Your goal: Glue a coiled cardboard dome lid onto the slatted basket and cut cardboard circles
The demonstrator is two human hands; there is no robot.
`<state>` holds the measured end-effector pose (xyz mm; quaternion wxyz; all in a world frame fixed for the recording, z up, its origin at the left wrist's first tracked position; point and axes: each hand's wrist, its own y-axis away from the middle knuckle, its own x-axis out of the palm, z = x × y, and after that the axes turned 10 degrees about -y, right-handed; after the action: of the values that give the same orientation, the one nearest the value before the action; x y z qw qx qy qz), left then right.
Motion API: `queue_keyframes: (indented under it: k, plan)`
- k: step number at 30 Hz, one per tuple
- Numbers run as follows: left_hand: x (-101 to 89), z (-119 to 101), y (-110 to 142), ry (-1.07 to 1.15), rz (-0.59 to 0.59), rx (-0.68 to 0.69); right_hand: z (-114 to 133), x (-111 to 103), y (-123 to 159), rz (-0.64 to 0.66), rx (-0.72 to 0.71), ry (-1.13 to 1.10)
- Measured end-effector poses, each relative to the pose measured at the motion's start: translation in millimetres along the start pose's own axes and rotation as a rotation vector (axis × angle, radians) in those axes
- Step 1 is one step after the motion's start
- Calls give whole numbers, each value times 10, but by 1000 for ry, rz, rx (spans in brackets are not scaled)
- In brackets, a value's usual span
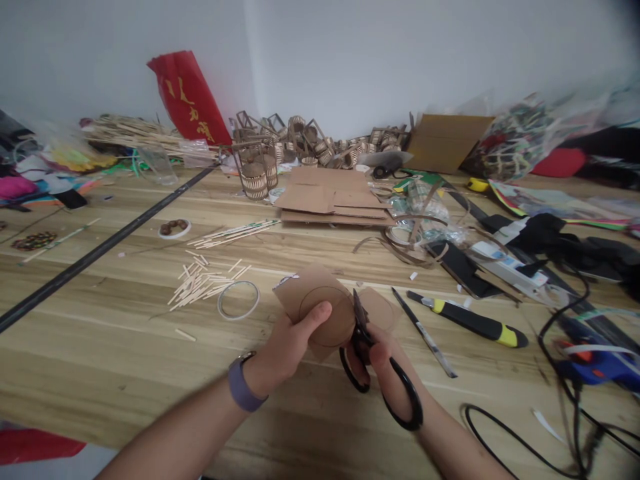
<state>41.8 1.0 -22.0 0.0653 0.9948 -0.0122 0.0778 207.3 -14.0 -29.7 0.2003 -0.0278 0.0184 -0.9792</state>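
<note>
My left hand (287,343) grips a piece of brown cardboard (315,303) with a circle drawn on it, thumb pressed on its face. My right hand (383,363) is closed through the handles of black scissors (373,363), whose blades bite into the cardboard's right edge along the drawn circle. Both hands hover just above the wooden floor (125,347). A round cardboard disc (379,308) lies just behind the scissors.
A yellow-and-black utility knife (470,321) and a thin metal blade (425,333) lie to the right. Short wooden sticks (203,280) and a tape ring (239,299) lie to the left. Stacked cardboard sheets (327,197) sit farther back; black cables (550,427) and a blue glue gun (597,363) are at right.
</note>
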Motion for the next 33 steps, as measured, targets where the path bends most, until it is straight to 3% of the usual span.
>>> queue_keyframes:
  k: [33]
  plan:
    - [-12, 26, 9, -27, 10, -4, 30, 48, 32, -57, 29, 15]
